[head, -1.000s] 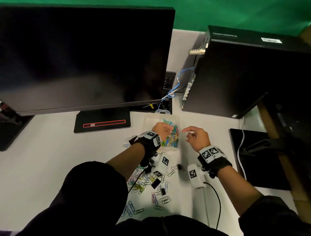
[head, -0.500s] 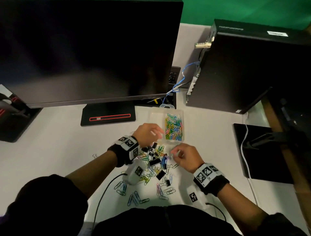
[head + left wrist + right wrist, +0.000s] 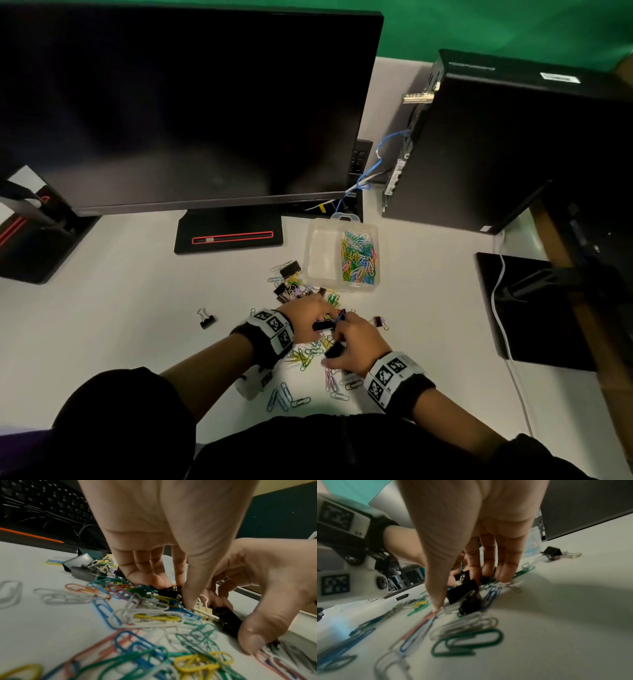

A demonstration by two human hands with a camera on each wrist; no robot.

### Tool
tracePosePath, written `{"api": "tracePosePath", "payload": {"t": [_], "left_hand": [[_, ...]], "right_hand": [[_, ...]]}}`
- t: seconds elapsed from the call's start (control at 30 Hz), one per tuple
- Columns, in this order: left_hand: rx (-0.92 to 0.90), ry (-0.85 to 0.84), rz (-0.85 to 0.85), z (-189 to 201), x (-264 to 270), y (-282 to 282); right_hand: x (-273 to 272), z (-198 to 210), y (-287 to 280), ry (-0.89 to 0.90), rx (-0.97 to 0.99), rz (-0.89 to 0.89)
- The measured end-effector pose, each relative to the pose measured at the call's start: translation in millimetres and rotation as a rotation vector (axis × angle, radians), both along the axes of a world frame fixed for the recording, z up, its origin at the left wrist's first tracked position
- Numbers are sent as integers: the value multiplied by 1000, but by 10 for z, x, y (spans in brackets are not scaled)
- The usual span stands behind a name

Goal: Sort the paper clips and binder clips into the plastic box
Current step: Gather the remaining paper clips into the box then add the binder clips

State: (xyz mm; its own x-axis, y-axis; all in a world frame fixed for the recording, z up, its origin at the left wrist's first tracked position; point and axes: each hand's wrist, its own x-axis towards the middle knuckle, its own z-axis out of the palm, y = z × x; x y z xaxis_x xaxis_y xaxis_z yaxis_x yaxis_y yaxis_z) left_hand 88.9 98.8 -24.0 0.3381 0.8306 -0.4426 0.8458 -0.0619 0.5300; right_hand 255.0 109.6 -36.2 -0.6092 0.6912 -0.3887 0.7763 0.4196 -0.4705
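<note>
Both hands are down in the heap of paper clips point(image 3: 310, 353) and black binder clips point(image 3: 286, 284) on the white worktop point(image 3: 120, 318), just in front of the plastic box point(image 3: 342, 257). The left hand point(image 3: 305, 320) pinches a small black binder clip point(image 3: 169, 589) between thumb and fingers point(image 3: 145, 574), while the right hand point(image 3: 356, 346) grips another black binder clip point(image 3: 462, 593) the same way. The box's right compartment holds coloured paper clips; one lone binder clip point(image 3: 206, 319) lies apart to the left.

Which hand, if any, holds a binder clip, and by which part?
The right hand pinches a black binder clip by its body, thumb against fingers. The left hand's hold cannot be told.
</note>
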Motion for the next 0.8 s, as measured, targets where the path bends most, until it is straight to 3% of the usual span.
{"api": "tracePosePath", "payload": {"t": [0.2, 0.47, 0.63, 0.8], "left_hand": [[8, 40, 10, 40, 62, 26], [68, 2, 65, 64, 64, -4], [138, -76, 138, 115, -83, -24], [173, -63, 226, 152, -370, -142]], "right_hand": [[66, 48, -27, 35, 45, -27], [618, 155, 73, 192, 103, -259], [981, 128, 97, 47, 93, -331], [1007, 35, 78, -79, 63, -266]]}}
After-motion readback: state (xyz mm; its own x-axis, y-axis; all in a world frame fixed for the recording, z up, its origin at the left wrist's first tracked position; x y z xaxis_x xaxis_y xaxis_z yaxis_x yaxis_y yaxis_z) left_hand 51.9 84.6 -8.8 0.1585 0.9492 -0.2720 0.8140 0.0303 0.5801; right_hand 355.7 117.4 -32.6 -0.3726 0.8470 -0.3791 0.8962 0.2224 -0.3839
